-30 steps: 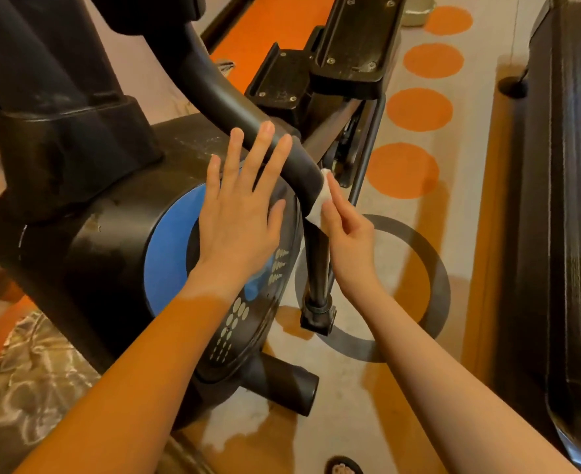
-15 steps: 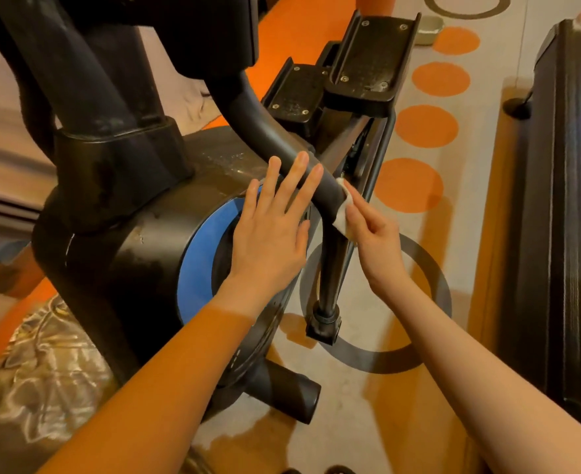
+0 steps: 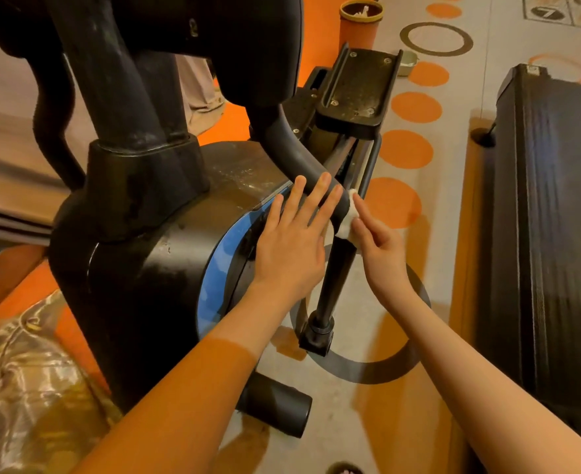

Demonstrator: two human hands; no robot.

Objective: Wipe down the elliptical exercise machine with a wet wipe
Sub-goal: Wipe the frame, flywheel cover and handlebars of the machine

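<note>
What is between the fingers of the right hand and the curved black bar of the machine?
The white wet wipe, in the head view: the right hand presses it flat against the curved black bar.

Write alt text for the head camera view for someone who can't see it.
A person's right hand presses a white wet wipe against a curved black bar of the elliptical machine, while the left hand rests flat, fingers spread, on its blue-ringed flywheel housing.
</note>
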